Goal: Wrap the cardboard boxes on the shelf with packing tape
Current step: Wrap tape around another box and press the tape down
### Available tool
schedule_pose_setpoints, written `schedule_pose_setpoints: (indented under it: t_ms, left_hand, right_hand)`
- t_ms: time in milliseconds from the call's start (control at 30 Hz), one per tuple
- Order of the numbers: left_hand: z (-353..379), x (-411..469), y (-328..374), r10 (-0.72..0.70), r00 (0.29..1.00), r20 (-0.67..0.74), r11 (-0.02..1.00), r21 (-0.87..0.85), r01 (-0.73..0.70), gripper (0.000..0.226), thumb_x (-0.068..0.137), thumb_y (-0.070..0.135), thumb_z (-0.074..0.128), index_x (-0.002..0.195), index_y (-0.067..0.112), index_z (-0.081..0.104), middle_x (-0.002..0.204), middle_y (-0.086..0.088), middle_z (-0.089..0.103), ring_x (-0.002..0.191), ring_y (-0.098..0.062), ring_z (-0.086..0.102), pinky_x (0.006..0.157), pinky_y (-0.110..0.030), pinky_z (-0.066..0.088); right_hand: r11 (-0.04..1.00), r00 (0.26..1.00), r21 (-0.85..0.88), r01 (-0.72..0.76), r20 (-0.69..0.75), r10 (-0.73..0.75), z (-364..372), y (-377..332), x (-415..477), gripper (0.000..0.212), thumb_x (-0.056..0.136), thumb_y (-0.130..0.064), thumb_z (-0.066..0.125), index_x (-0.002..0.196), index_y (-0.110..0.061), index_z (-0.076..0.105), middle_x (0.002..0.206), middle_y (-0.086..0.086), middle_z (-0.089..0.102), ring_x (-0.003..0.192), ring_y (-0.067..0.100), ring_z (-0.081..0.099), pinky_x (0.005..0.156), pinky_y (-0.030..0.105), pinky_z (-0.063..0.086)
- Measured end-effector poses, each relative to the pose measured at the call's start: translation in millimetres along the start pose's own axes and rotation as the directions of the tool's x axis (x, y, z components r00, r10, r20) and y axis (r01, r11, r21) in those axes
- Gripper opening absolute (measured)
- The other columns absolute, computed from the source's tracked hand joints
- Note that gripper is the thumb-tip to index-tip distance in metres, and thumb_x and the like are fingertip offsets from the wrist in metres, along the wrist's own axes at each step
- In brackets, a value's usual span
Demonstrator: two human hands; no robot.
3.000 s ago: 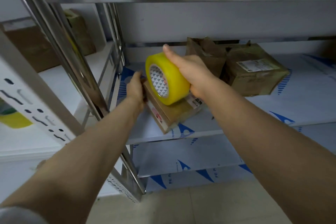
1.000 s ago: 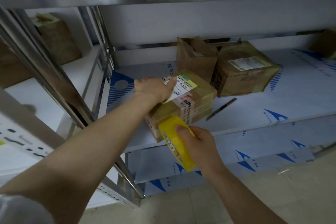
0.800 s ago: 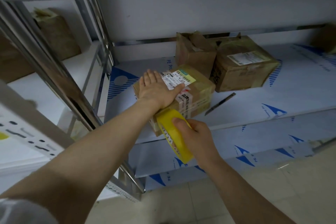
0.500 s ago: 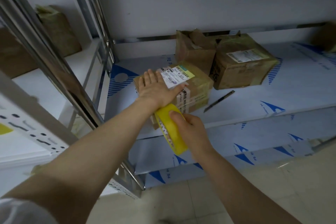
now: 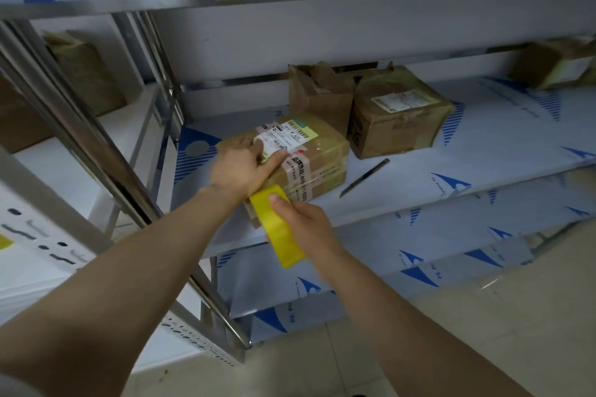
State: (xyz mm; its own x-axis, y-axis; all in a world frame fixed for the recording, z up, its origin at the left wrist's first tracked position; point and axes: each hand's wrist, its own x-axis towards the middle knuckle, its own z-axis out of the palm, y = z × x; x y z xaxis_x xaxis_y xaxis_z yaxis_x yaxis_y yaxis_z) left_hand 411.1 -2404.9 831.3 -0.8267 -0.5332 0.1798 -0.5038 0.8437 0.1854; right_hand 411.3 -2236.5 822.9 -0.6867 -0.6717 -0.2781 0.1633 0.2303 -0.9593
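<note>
One box [image 5: 319, 155] mid-wrap, pinned by left hand [image 5: 242, 167] with fingers bent over its top, at the shelf's [image 5: 451, 177] front edge near the left corner. Brown, labelled, already banded with tape. Next, probably: draw the tape roll [image 5: 277, 229] — clamped in right hand [image 5: 306, 229] — round the near side, taut.

Both bare forearms reached forward. The left hand [image 5: 240, 167] lay on the box [image 5: 322, 151], fingers bent at its far edge, thumb stretched right. Just below, the right hand [image 5: 303, 226] gripped the tape [image 5: 279, 235], thumb on top.
</note>
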Motion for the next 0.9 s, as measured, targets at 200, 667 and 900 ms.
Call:
schedule_pose_setpoints:
  t_ms: [200,667,900]
  left_hand:
    - [-2.0,-1.1,-3.3,-0.101,0.979,0.175,0.954,-0.263,0.145,0.096,0.066,0.077,0.051,0.146,0.026,0.036,0.158,0.005,0.020,0.146,-0.025,0.004,0.116,-0.046,0.003]
    - [-64.1,-2.7,10.1,-0.092,0.894,0.439,0.943,-0.250,0.220,0.086,0.052,0.070,0.056,0.111,0.009,0.066,0.113,-0.010,0.063,0.096,-0.023,0.058,0.082,-0.029,0.044]
    - [-68.3,-12.7,-23.1,-0.191,0.853,0.486,0.654,-0.586,0.480,0.029,0.078,0.047,0.060,0.089,0.021,0.058,0.093,-0.003,0.059,0.083,-0.020,0.054,0.079,-0.039,0.046]
  right_hand:
    - [0.998,0.995,0.057,-0.036,0.096,0.031,-11.6,-0.5,-4.9,0.011,0.088,-0.023,0.066,0.084,-0.013,0.069,0.080,0.008,0.069,0.072,0.020,0.065,0.079,0.039,0.055]
    - [0.994,0.994,0.083,0.069,0.083,-0.076,-21.5,-61.5,-27.9,0.011,0.083,-0.022,0.071,0.079,-0.012,0.069,0.081,0.012,0.073,0.067,0.021,0.068,0.066,0.033,0.060]
    - [0.992,0.984,0.011,0.123,0.131,-0.124,-12.1,-130.5,-9.9,0.042,0.080,-0.026,0.074,0.108,0.003,0.064,0.091,0.018,0.070,0.067,0.023,0.069,0.063,0.038,0.059]
